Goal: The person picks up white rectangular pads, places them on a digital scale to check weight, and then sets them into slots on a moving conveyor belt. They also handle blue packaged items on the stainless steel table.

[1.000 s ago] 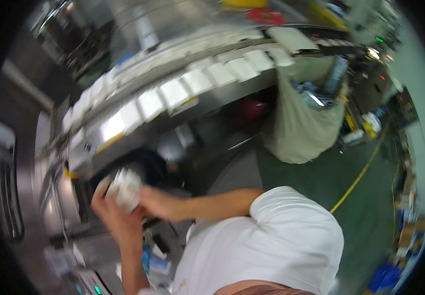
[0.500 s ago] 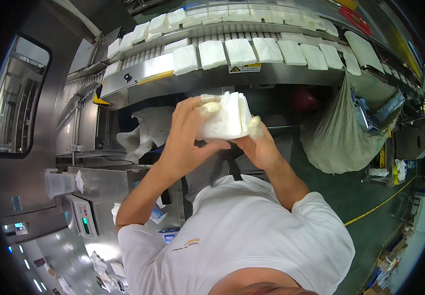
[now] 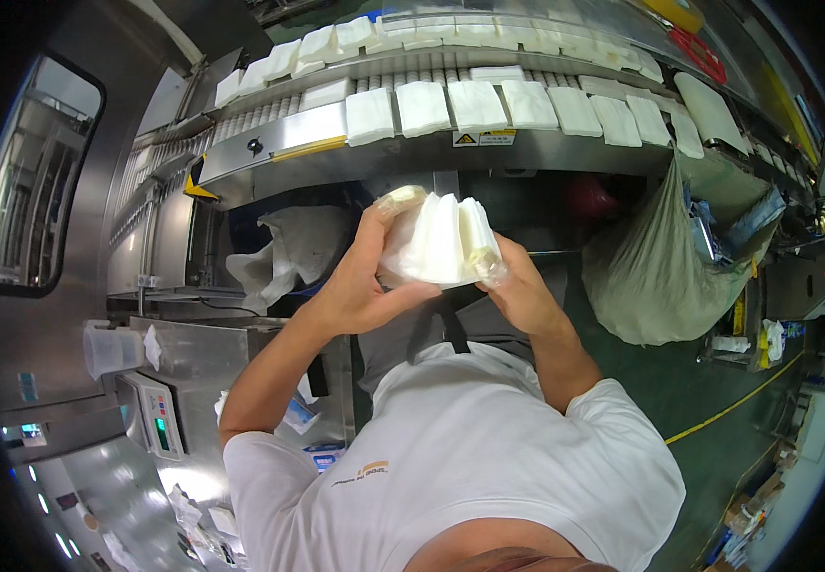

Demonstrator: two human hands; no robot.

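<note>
Between my two hands, in front of my body, is a stack of folded white wipes (image 3: 443, 243), its layers fanned apart at the top. My left hand (image 3: 374, 267) grips the left side, thumb along the near edge and fingers round the far side. On the right, my right hand (image 3: 515, 278) closes on the other side of the stack. Pale finger covers sit on some fingertips of both hands. Beyond the stack, a row of folded white wipe piles (image 3: 477, 105) lies along the steel ledge of the conveyor (image 3: 308, 157).
Another row of white piles runs along the conveyor's far side. A pale cloth sack (image 3: 646, 276) with blue packaging hangs at the right. To the left are a steel table (image 3: 212, 353), a digital scale (image 3: 157, 419), a clear plastic jug (image 3: 112, 351) and white sheets (image 3: 288, 248) below the conveyor.
Both hands have lowered slightly toward me with the stack. Its layers are spread wider at the top, and my left fingers have shifted back along its side.
</note>
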